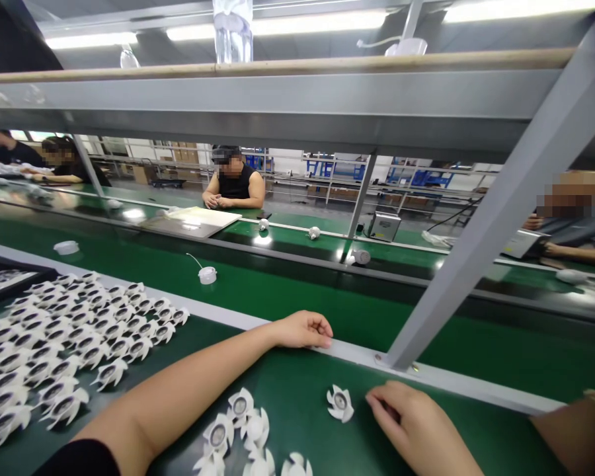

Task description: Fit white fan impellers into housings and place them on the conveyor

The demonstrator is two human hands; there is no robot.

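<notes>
My left hand (305,329) rests on the light grey rail (357,352) along the green work surface, its fingers loosely curled with nothing showing in them. To the right, my right hand (419,423) hovers low or rests on the green surface, thumb and forefinger drawn together with no object visible between them. Just left of its fingertips lies a single white fan impeller (340,403), apart from the hand. Below my left forearm sits a small group of white impellers (219,434), cut off by the lower edge of the picture.
Many more impellers (79,337) cover the surface at left, beside a black tray (10,281). Beyond the rail, a green conveyor belt (258,294) carries a round white part with a wire (207,275). A slanted grey post (476,244) rises near my right hand. Co-workers sit across the line.
</notes>
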